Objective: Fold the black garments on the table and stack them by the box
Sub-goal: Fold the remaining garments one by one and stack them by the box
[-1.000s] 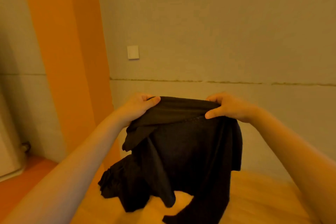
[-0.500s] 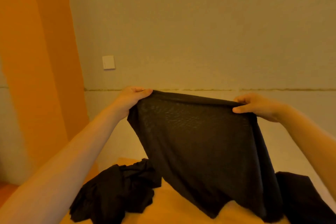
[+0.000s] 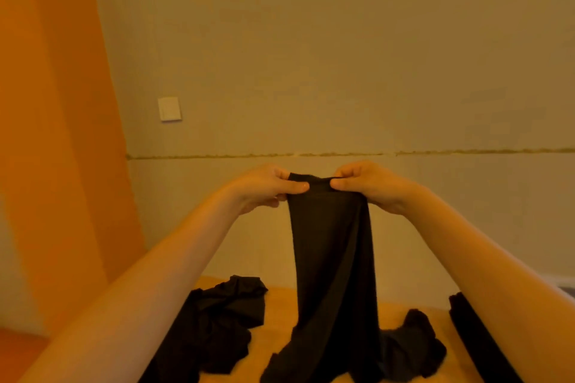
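- Now the fingers (image 3: pixel 295 187) of the left hand (image 3: pixel 264 188) and those of the right hand (image 3: pixel 373 185) are pinched shut on the top edge of one black garment (image 3: pixel 333 258); the two hands are close together, almost touching.
- The held garment hangs down from them as a long narrow strip, doubled lengthwise, and its lower end rests on the desk (image 3: pixel 280 314).
- It looks thin, soft and limp, with smooth vertical creases.
- On the desk to the left lies a crumpled black heap (image 3: pixel 224 320), not folded.
- A smaller crumpled piece (image 3: pixel 413 342) lies just right of the hanging end, touching it.
- At the far right edge a dark flat piece (image 3: pixel 476 339) shows; I cannot tell whether it is folded.
- No box is in view, so I judge the task is at an early stage: one garment is being folded, others wait.
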The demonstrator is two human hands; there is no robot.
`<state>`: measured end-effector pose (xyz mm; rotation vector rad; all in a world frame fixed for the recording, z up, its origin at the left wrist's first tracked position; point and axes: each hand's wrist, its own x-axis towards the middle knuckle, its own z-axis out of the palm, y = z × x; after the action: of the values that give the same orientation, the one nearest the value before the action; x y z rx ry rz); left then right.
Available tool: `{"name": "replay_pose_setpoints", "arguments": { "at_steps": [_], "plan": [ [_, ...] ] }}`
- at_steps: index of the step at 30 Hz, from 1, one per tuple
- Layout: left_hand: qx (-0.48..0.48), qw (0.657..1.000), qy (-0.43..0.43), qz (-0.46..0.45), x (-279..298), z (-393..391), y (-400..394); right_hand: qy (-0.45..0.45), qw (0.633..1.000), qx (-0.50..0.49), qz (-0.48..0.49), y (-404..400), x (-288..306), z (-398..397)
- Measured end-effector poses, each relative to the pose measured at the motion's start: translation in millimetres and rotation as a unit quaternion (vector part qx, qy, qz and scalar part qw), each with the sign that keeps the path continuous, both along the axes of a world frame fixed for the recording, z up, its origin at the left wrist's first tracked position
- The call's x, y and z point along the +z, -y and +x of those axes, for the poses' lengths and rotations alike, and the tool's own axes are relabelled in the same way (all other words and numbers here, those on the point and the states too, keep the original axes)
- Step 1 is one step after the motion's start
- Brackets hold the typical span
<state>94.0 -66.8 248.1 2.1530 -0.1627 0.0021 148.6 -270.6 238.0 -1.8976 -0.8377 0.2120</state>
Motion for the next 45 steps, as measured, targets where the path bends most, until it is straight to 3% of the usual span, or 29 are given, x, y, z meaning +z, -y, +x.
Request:
{"name": "replay_pose_setpoints", "arguments": {
  "at_steps": [4,7,10,13,16,20,25,28,32,37,40,43,45],
  "plan": [
    [-0.007,0.983,0.082,-0.163,-12.4,4.0,22.1,-0.016,1.0,0.008,0.021,0.8,-4.1,0.7],
    [0.0,0.974,0.095,-0.205,-16.5,3.0,41.8,0.001,1.0,0.013,0.002,-9.0,-3.4,-2.6],
    [-0.003,0.956,0.097,-0.278,-28.7,1.5,52.0,0.019,0.998,-0.02,0.057,-7.3,4.5,-0.4],
    [-0.032,0.97,0.037,-0.237,-50.2,-1.6,56.7,0.007,0.992,-0.058,0.112,3.4,11.5,4.8],
    [-0.05,0.985,-0.016,-0.167,-68.5,0.0,52.5,0.019,0.99,-0.094,0.105,14.0,13.3,9.9],
    [-0.05,0.972,-0.032,-0.228,-79.1,5.3,37.7,0.025,0.976,-0.176,0.122,35.8,13.8,24.3],
    [-0.143,0.955,-0.067,-0.25,-99.3,4.1,21.6,0.051,0.938,-0.293,0.176,59.8,25.6,45.3],
    [-0.167,0.967,-0.073,-0.178,-91.7,2.9,2.4,0.077,0.924,-0.334,0.17,77.0,37.2,55.4],
    [-0.031,0.994,-0.012,-0.106,-51.0,9.2,-37.3,0.078,0.915,-0.354,0.176,98.7,52.2,62.9],
    [0.081,0.993,0.065,-0.062,17.6,22.0,-75.0,0.079,0.895,-0.375,0.229,113.8,80.9,65.3],
    [0.107,0.985,0.117,0.07,56.9,25.4,-86.6,0.09,0.895,-0.36,0.245,119.9,100.2,62.1],
    [0.123,0.94,0.146,0.281,81.8,29.6,-87.5,0.102,0.899,-0.341,0.255,124.6,112.9,60.5],
    [0.116,0.927,0.152,0.324,93.4,30.5,-87.3,0.104,0.903,-0.33,0.256,126.6,117.6,60.2]
  ]
}}
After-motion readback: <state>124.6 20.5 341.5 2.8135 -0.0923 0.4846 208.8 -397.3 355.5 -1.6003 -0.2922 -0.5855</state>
